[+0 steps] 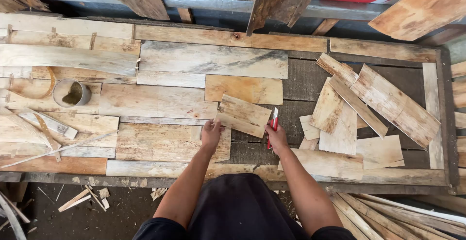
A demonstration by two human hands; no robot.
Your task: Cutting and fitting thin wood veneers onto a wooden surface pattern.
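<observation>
My left hand (pixel 211 134) grips the near left corner of a small rectangular piece of thin wood (pixel 243 115) that lies tilted on the workbench. My right hand (pixel 277 137) holds a red and white utility knife (pixel 274 122) upright against the right edge of that piece. Around the piece, many flat wood sheets (pixel 213 60) are laid edge to edge on the bench. A gap of dark bench surface (pixel 301 82) shows just beyond the piece and to its right.
A loose pile of wood offcuts (pixel 369 104) lies to the right. A small round tin (pixel 72 93) sits at the left, with thin strips (pixel 48 128) near it. Boards (pixel 427 9) lean at the back. Scraps (pixel 82 198) litter the floor below the bench edge.
</observation>
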